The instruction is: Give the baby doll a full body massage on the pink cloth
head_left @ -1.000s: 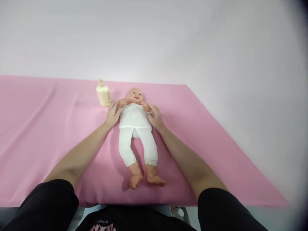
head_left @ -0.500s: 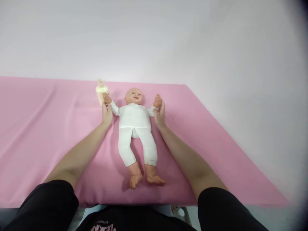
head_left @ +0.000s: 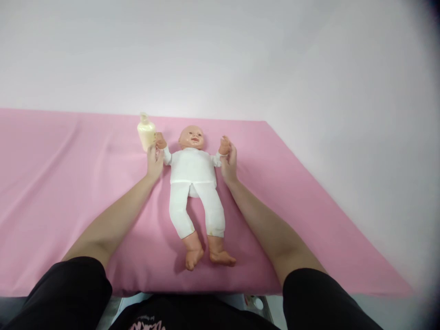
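A baby doll point(head_left: 193, 167) in a white top and white trousers lies face up, its head away from me and its bare feet towards me. My left hand point(head_left: 154, 161) is closed round the doll's forearm on the left, near its hand. On the other side my right hand point(head_left: 229, 164) grips the doll's other wrist, thumb on the near side and fingers behind. Both doll arms are bent outwards and raised beside the head. Just behind my left hand stands a pale yellow pump bottle point(head_left: 146, 134), partly covered by my fingers.
A pink cloth point(head_left: 85, 183) covers the table, with soft creases on the left. Its far edge meets a pale wall point(head_left: 206, 55), and its right edge slants towards me. Below the near edge, a grey-white object shows in part.
My left hand has shifted slightly to the right, and the doll's arm in it has moved inwards, showing more of the bottle. My right hand has hardly moved.
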`<state>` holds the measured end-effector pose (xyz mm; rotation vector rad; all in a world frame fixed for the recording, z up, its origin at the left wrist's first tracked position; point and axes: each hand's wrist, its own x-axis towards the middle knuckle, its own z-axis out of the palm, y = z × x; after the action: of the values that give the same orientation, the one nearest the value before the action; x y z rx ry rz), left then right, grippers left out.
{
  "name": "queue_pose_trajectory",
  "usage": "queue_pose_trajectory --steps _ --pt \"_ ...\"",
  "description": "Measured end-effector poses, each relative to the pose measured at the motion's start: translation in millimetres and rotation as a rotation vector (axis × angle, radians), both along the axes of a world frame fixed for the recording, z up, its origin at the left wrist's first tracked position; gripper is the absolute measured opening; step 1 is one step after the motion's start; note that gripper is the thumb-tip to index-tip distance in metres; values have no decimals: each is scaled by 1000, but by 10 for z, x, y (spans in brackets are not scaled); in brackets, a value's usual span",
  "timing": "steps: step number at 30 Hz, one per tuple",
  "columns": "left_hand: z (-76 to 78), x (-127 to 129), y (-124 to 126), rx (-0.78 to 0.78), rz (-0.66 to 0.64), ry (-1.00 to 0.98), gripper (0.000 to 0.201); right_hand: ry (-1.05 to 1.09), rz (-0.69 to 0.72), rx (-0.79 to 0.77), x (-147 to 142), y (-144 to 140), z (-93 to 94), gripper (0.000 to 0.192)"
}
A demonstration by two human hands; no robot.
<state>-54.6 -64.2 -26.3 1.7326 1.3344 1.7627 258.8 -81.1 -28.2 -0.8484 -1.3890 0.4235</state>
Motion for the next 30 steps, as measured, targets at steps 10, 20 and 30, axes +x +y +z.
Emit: queue_pose_trajectory --steps 10,20,30 --pt "50 159 -142 117 -96 559 50 -480 45 77 -92 -115 39 47" --pt "-87 -73 108 -123 80 -347 35 51 -45 -10 62 103 -88 62" --pt "-96 -92 108 -75 121 -255 34 102 -194 7 205 253 -234 62"
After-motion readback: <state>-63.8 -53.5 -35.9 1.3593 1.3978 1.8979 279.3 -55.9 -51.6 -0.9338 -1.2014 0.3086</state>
